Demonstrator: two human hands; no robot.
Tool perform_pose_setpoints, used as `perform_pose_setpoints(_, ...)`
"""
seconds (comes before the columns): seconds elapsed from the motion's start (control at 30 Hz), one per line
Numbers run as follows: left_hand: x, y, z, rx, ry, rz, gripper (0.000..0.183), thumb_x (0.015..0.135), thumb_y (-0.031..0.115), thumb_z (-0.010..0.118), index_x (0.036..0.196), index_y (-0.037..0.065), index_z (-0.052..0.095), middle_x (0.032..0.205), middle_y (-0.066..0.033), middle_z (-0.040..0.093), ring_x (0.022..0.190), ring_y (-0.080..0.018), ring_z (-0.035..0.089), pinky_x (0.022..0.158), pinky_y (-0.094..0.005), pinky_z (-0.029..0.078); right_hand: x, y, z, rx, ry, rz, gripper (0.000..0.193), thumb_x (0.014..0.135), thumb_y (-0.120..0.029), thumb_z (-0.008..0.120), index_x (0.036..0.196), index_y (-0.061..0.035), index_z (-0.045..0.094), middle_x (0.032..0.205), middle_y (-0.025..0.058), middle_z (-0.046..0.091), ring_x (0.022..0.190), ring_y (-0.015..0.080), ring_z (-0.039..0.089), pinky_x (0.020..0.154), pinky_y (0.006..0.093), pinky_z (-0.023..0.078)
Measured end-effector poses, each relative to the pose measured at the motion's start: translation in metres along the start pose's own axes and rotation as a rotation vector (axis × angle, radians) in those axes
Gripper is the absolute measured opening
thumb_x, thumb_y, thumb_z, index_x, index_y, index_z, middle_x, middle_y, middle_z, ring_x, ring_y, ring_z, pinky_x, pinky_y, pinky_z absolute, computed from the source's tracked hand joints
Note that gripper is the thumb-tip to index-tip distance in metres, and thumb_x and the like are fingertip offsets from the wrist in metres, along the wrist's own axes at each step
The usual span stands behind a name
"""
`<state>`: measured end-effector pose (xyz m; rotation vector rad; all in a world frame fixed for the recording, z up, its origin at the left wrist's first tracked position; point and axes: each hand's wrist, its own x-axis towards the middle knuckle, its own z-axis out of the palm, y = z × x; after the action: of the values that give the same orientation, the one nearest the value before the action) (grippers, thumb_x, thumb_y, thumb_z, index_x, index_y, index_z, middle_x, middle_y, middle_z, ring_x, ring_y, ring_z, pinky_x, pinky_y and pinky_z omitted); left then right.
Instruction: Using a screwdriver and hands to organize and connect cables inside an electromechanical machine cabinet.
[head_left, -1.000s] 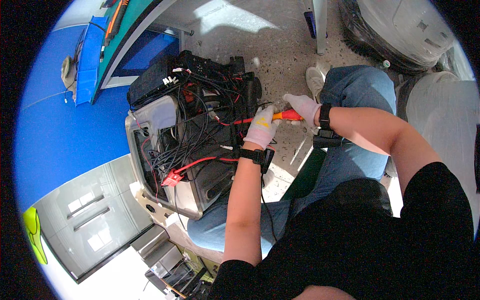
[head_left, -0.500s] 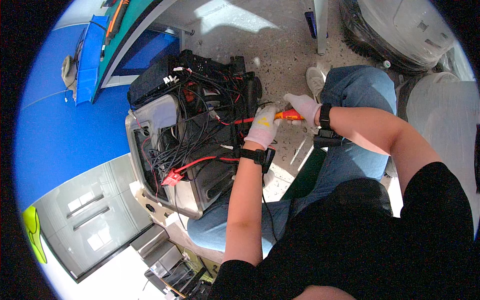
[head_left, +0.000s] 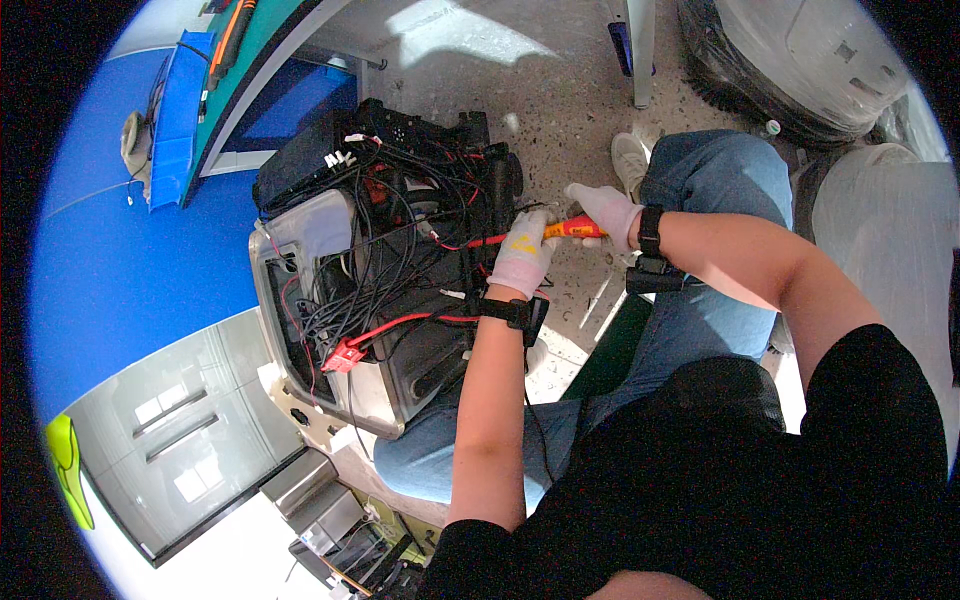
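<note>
In white gloves, both my hands are at a screwdriver (head_left: 576, 228) with a red and yellow handle, lying nearly level. My right hand (head_left: 608, 212) is closed round the handle's right end. At its other end my left hand (head_left: 523, 250) is closed, steadying the front part. A red length in line with the handle shows left of that hand, toward the machine; its tip is hidden among dark parts. The opened machine (head_left: 400, 385) has a grey shell and a tangle of black cables (head_left: 370, 270). A red connector (head_left: 343, 356) on a red cable lies over its near side.
Left of the machine stands a blue panel (head_left: 140, 290), with a green-topped table (head_left: 262, 60) beyond it. Plastic-wrapped machines (head_left: 880, 230) stand at the right. A pale table leg (head_left: 641, 60) reaches the speckled floor at the back. My jeans-clad legs flank the work.
My left hand and the screwdriver have shifted very slightly left, and a little more yellow of the handle shows. My right hand stays round the handle.
</note>
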<state>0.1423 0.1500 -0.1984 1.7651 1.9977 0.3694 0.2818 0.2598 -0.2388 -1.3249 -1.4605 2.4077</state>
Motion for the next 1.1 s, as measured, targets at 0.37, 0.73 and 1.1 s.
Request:
perform_pose_setpoints(0.37, -0.001, -0.003, 0.0, 0.025, -0.059, 0.072, 0.039, 0.075, 0.013, 0.065, 0.109, 0.001, 0.052, 0.107, -0.0187, 0.056, 0.1, -0.0374, 0.051, 0.09, -0.0388, 0.041, 0.006, 0.006, 0.003, 0.002, 0.083, 0.016, 0.037, 0.086, -0.036, 0.045, 0.087, -0.002, 0.057, 0.073, 0.0173, 0.061, 0.058, 0.0267, 0.061, 0.053, 0.0376, 0.049)
perform_pose_setpoints(0.73, 0.003, 0.007, 0.003, -0.005, 0.003, -0.04, 0.036, 0.069, 0.011, 0.069, 0.098, 0.0, 0.051, 0.098, -0.0174, 0.054, 0.095, -0.0363, 0.052, 0.081, -0.0389, 0.044, -0.006, -0.009, 0.005, 0.15, 0.048, 0.085, 0.039, 0.087, -0.038, 0.045, 0.085, -0.0006, 0.057, 0.069, 0.0155, 0.06, 0.053, 0.0233, 0.061, 0.045, 0.0347, 0.048)
perform_pose_setpoints(1.1, 0.001, -0.004, 0.008, 0.105, 0.032, 0.159, 0.039, 0.071, 0.014, 0.068, 0.105, 0.0, 0.054, 0.113, -0.0195, 0.054, 0.108, -0.0353, 0.049, 0.095, -0.0405, 0.038, -0.005, -0.007, 0.003, 0.109, 0.031, 0.048, 0.041, 0.086, -0.041, 0.048, 0.089, -0.0003, 0.056, 0.075, 0.014, 0.062, 0.055, 0.0209, 0.062, 0.041, 0.028, 0.049)
